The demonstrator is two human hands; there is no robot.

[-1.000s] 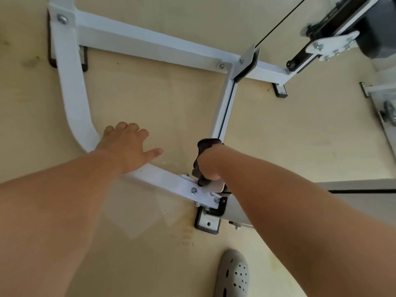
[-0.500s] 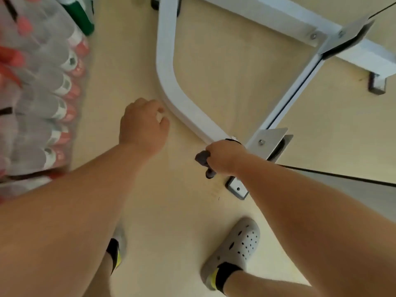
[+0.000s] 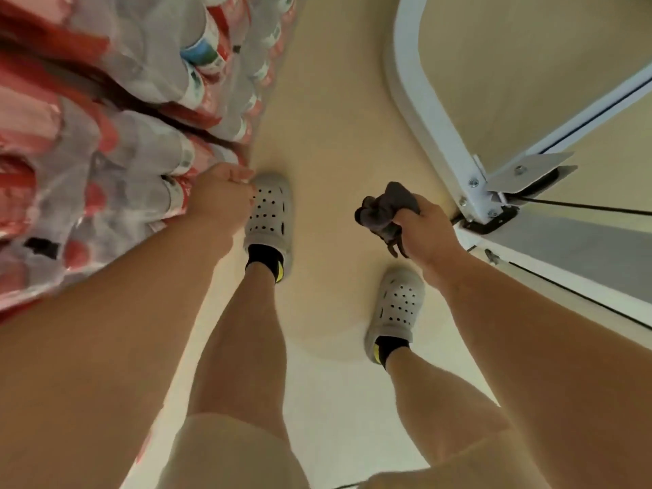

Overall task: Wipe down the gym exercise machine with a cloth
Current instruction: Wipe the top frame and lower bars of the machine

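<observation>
**Two hands clear of the machine, cloth bunched in the right**

Far left: shrink-wrapped bottle packs (image 3: 106,118), red labels, stacked in rows; detail blurred.

Left hand (image 3: 222,199): hangs just beside the near edge of the packs and over the toe of the left clog (image 3: 270,220). Released, fingers loosely curled, nothing in it. Whether the knuckles touch the wrap, I cannot tell.

Centre: the person stands on a pale floor (image 3: 335,100). Legs are bare below light shorts (image 3: 229,453). The clogs are grey and perforated, worn with black socks that carry a yellow mark. The left clog sits further forward than the right clog (image 3: 397,305).

Right of centre: cloth (image 3: 384,213), dark grey, crumpled into a wad. The right hand (image 3: 423,227) is grasping it, fingers wrapped round the middle. One lump sticks out past the fist on the left, and a short tail hangs below. The cloth is held in the air above the floor, near the corner of the frame but apart from it.

Right: white frame (image 3: 423,118) of the machine. A curved tube runs from the top edge down to a bolted corner joint. A grey bracket (image 3: 525,171) sits on that joint, with a black foot plate under it. A slotted white bar rises from the joint toward the upper right. A black cable (image 3: 582,208) leads from the joint to the right edge.
</observation>
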